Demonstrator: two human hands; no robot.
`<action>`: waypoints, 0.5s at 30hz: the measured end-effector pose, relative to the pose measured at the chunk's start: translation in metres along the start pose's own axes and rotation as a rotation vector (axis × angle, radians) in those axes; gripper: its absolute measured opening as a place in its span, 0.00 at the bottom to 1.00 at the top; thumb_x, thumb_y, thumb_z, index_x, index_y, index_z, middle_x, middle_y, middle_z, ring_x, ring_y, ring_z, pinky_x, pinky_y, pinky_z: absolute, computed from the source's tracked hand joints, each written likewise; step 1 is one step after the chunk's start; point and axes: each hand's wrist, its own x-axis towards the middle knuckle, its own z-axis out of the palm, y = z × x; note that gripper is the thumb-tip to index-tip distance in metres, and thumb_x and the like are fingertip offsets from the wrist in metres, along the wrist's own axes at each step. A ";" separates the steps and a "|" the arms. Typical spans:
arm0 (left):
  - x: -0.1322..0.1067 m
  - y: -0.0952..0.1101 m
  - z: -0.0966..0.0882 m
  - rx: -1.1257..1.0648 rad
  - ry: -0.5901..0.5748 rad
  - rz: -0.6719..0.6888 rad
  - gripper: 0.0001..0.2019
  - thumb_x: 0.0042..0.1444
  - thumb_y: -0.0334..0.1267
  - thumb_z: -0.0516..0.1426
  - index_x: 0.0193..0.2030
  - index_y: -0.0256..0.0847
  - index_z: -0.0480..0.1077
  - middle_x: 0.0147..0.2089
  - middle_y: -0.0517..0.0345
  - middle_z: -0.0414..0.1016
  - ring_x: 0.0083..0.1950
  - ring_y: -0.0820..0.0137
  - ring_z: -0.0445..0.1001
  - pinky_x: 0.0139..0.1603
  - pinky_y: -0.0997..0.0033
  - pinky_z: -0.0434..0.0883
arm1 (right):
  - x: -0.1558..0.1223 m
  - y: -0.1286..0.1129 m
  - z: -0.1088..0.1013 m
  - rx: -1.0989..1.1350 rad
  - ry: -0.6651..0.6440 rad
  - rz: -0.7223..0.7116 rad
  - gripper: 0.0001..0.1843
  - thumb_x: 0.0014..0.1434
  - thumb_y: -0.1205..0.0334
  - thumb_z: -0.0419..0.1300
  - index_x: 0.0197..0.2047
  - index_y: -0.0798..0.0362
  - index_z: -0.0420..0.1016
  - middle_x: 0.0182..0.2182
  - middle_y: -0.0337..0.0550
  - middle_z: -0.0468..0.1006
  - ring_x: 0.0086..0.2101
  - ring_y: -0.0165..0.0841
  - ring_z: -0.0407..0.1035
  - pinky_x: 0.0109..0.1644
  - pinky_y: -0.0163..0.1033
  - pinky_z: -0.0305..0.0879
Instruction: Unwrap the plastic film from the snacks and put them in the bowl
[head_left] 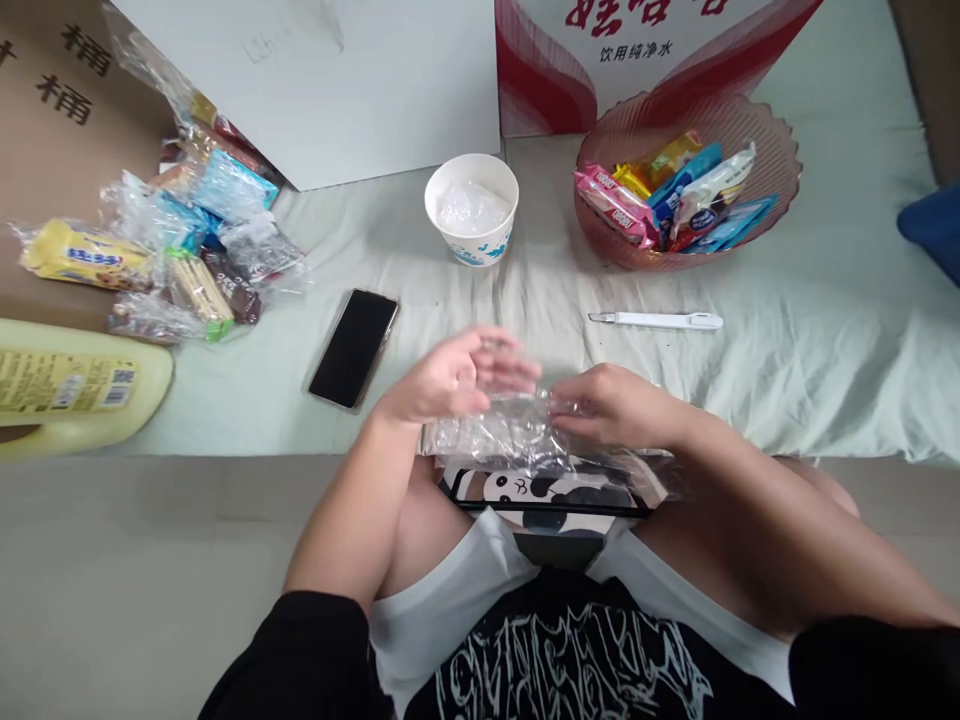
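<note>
My left hand (457,377) and my right hand (611,403) meet over a crumpled clear plastic wrapper (501,436) held above my lap. The right hand pinches one end of the wrapper. The left hand's fingers are blurred and stretched toward the wrapper's other end. Under the wrapper a panda-print tray (540,492) rests between my knees. A white paper cup (472,208) with clear plastic inside stands on the pale green cloth (825,330) beyond my hands.
A black phone (353,347) lies left of my hands. A white craft knife (660,320) lies to the right. A pink glass bowl (772,140) holds wrapped snacks. Bagged snacks (187,250) pile at left, by a yellow bottle (75,385). Cardboard boxes (645,50) stand behind.
</note>
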 end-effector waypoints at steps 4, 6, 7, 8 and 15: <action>0.011 -0.012 -0.003 -0.200 0.285 0.129 0.48 0.42 0.81 0.58 0.59 0.45 0.70 0.63 0.41 0.76 0.71 0.46 0.70 0.62 0.46 0.76 | 0.013 0.008 0.011 0.383 0.486 0.169 0.12 0.63 0.53 0.58 0.34 0.52 0.71 0.24 0.39 0.74 0.25 0.28 0.68 0.31 0.37 0.62; 0.019 -0.024 0.004 -0.167 0.189 0.032 0.49 0.38 0.74 0.67 0.61 0.44 0.69 0.63 0.39 0.76 0.70 0.45 0.71 0.62 0.47 0.76 | 0.019 0.008 0.019 0.529 0.654 0.247 0.11 0.63 0.53 0.59 0.36 0.52 0.70 0.26 0.39 0.75 0.24 0.28 0.69 0.29 0.36 0.62; 0.022 -0.030 0.009 -0.116 0.146 -0.022 0.48 0.38 0.67 0.71 0.62 0.43 0.68 0.61 0.39 0.77 0.66 0.48 0.75 0.60 0.50 0.78 | 0.021 0.008 0.022 0.586 0.683 0.246 0.11 0.62 0.53 0.59 0.37 0.52 0.70 0.28 0.39 0.76 0.24 0.27 0.70 0.29 0.36 0.63; 0.026 -0.034 0.013 -0.051 0.163 -0.064 0.42 0.43 0.60 0.72 0.61 0.42 0.68 0.57 0.41 0.80 0.59 0.52 0.80 0.55 0.55 0.80 | 0.022 0.008 0.024 0.631 0.691 0.224 0.11 0.61 0.53 0.60 0.38 0.52 0.70 0.31 0.41 0.78 0.24 0.27 0.71 0.29 0.36 0.65; 0.026 -0.031 0.013 0.141 0.245 -0.166 0.15 0.59 0.44 0.64 0.48 0.41 0.70 0.22 0.67 0.73 0.19 0.74 0.72 0.21 0.76 0.70 | 0.015 0.018 0.026 0.714 0.761 0.073 0.08 0.60 0.56 0.62 0.32 0.50 0.78 0.41 0.45 0.81 0.33 0.33 0.74 0.31 0.39 0.71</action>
